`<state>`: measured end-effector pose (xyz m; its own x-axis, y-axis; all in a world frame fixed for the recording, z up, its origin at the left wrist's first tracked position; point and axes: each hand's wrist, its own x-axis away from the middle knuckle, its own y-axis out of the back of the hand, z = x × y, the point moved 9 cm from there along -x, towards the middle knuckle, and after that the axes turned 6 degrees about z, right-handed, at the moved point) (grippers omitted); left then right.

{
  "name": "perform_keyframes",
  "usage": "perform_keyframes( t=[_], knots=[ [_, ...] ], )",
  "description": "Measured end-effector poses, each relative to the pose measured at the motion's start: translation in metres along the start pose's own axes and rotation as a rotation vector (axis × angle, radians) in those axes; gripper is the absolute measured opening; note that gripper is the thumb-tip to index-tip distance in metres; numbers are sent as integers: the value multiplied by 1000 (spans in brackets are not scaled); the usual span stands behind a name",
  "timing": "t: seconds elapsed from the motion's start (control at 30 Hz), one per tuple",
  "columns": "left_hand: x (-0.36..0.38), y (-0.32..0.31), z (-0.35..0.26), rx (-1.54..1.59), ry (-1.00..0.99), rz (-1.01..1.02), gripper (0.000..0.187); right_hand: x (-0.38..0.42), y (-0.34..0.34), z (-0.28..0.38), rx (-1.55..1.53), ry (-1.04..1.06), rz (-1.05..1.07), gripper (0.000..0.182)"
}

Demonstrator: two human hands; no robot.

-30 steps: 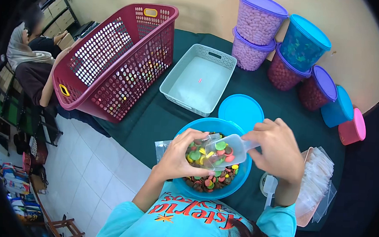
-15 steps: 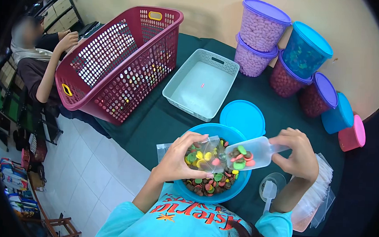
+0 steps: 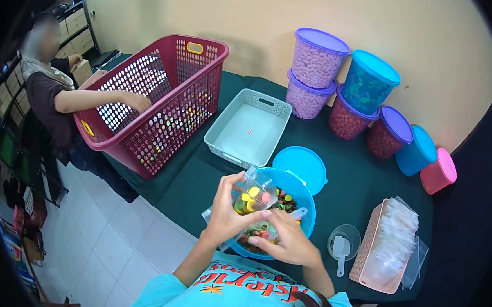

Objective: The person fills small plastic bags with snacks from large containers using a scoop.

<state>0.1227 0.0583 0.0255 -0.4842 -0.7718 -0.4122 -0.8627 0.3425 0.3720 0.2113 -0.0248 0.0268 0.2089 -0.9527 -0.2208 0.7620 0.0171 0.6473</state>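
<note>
My left hand (image 3: 225,215) is closed round a clear plastic bag (image 3: 253,194) holding yellow, green and pink candies. At the bag's lower side my right hand (image 3: 290,238) has its fingers closed; the exact hold is partly hidden. Below both hands is a blue bowl (image 3: 309,199) of mixed brown, green, pink and yellow candies. A scoop's pale handle (image 3: 298,213) shows beside my right hand, over the bowl; the rest of the scoop is mostly covered. A blue lid (image 3: 301,167) lies behind the bowl.
A grey-green tray (image 3: 247,132) and maroon basket (image 3: 148,99) stand beyond. Lidded tubs (image 3: 319,62) line the wall. At right are a small scoop (image 3: 341,248) on a round dish and a pink basket (image 3: 371,243) of plastic bags. A person (image 3: 49,96) reaches into the maroon basket.
My right hand has let go of the scoop's handle and moved left to the bag. The scoop is lower, over the bowl. The other person's arm now reaches into the maroon basket.
</note>
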Motion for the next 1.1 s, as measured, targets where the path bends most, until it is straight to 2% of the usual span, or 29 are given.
perform_keyframes(
  t=[0.03, 0.07, 0.13, 0.17, 0.2, 0.23, 0.27, 0.33, 0.4, 0.5, 0.53, 0.57, 0.67, 0.7, 0.8, 0.83, 0.87, 0.93, 0.97, 1.07, 1.1],
  knots=[
    [3, -1, -10, -5, -18, 17, 75, -2, -7, 2, 3, 5, -4, 40],
    [7, 1, -11, -7, -22, 15, 75, -3, -10, 2, -43, -11, -46, 35],
    [15, 5, 0, 174, 33, 3, 67, -2, -10, 5, -88, -21, -82, 30],
    [20, 8, 9, 268, 41, -9, 57, 1, -9, -1, -184, -105, -100, 24],
    [24, 10, 9, 266, 40, -13, 57, 4, -9, -8, -279, -189, -118, 18],
    [28, 13, 11, 310, 71, -32, 53, 5, -9, -12, -323, -183, -160, 13],
    [32, 15, 14, 354, 101, -52, 49, 5, -11, -11, -323, -180, -155, 13],
    [37, 17, 12, 383, 80, -74, 42, 8, -3, -7, -350, -148, -299, 13],
    [42, 12, 16, 623, 112, -53, 36, 13, -6, -6, -316, -124, -361, 15],
    [53, -3, 23, 743, 203, 53, 41, 18, -14, -13, -331, -191, -387, 18],
    [55, -12, 24, 821, 247, 109, 44, 17, -13, -3, -368, -100, -447, 21],
    [52, -21, 15, 883, 195, 136, 53, 19, -11, 5, -404, -12, -509, 24],
    [50, -33, 7, 723, 142, 253, 60, 29, -18, -14, -448, -70, -517, 29],
    [48, -34, 5, 817, 167, 228, 61, 30, -16, -16, -507, -83, -535, 26],
    [50, -27, 10, 763, 253, 305, 57, 26, -22, -21, -599, -86, -485, 23],
    [51, -20, 11, 814, 265, 250, 50, 23, -19, -13, -528, -5, -498, 19],
    [55, -8, 12, 801, 285, 229, 50, 17, -29, -10, -553, -9, -478, 19],
    [59, 2, 11, 871, 322, 220, 47, 10, -40, -5, -709, 3, -428, 20],
    [65, 7, 24, 774, 306, 171, 46, 7, -42, 0, -684, 3, -398, 23],
    [75, 10, 29, 753, 305, 155, 48, 5, -55, -4, -602, 33, -386, 26],
    [75, 10, 28, 772, 289, 154, 43, 5, -57, -1, -678, -40, -345, 27]
  ],
)
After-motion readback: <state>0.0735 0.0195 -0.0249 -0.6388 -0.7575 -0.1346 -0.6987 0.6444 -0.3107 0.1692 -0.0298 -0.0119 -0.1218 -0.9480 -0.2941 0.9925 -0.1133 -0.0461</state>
